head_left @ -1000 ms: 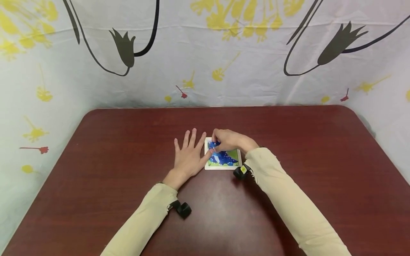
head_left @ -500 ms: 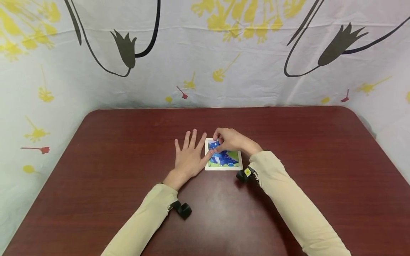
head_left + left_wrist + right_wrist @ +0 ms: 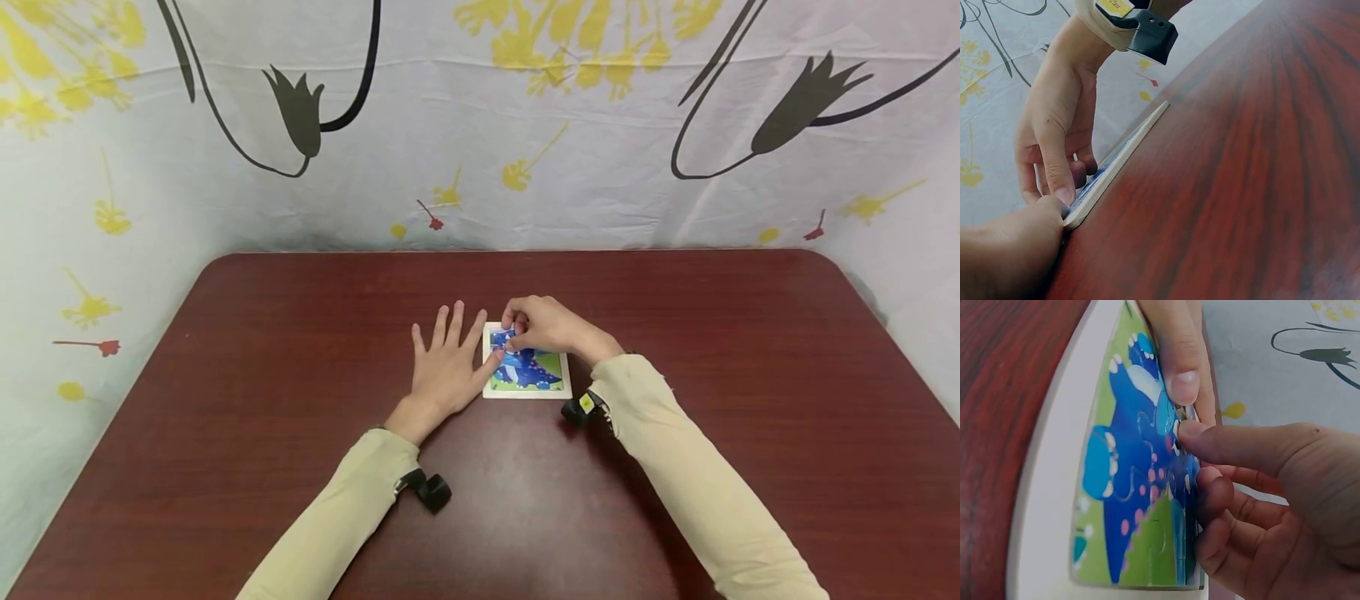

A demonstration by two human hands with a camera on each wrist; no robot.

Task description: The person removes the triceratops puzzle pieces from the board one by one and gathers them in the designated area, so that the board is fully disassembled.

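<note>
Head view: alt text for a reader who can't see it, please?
A dinosaur puzzle lies on a reddish-brown table. A person's spread left hand lies beside it, thumb over its edge; the right hand curls over its upper part.

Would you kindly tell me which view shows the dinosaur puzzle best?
The right wrist view: the dinosaur puzzle is largest there, its picture clearest. The head view shows it small and partly covered; the left wrist view, mostly its pale edge.

The desk here looks like grained wood, glossy toward the near edge. Past its far edge, the wall cloth is matt and creased. The puzzle looks smooth; the sleeves are matt fabric, the wrist cameras black plastic.
</note>
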